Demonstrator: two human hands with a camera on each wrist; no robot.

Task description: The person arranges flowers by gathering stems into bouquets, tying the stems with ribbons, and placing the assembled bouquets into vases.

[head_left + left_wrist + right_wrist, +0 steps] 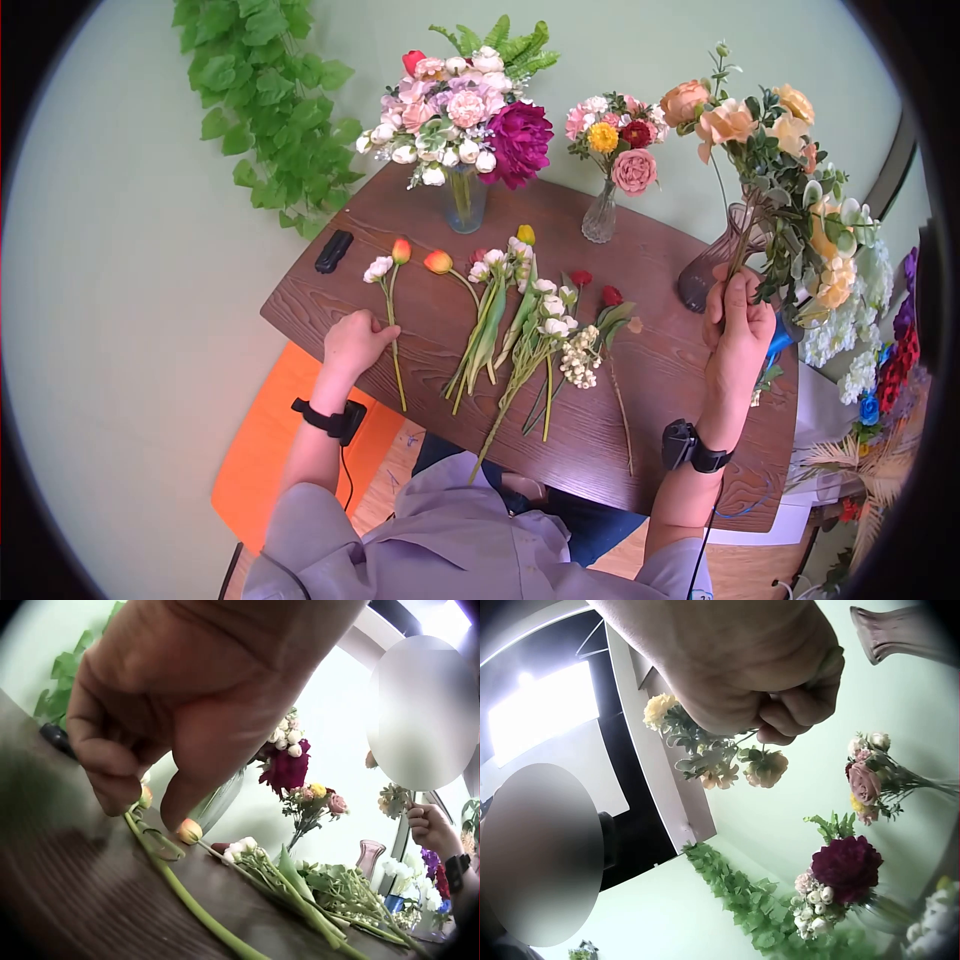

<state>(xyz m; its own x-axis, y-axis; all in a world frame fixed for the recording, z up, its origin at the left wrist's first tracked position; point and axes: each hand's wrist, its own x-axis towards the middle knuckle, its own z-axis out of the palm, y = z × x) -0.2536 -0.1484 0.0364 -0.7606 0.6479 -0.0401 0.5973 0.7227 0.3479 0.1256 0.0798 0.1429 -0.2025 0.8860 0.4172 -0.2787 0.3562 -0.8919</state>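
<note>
My left hand (358, 343) (187, 690) is over the table at the stem of an orange tulip (401, 251); a white flower (378, 269) lies beside that bloom. In the left wrist view its fingertips are at a green stem (176, 883), thumb and fingers apart. My right hand (738, 315) (757, 675) grips the stems of a bunch of peach and yellow flowers (728, 122) (765, 769), raised beside a pinkish glass vase (703, 275). Between the hands lie another orange tulip (438, 262), white flowers (555, 307) and red blooms (611, 296).
A blue-tinted vase (466, 205) with a large mixed bouquet and a small clear vase (599, 215) of flowers stand at the table's back. A black object (333, 252) lies at the left edge. More flowers (858, 380) stand at the right, and ivy (285, 120) hangs at the left.
</note>
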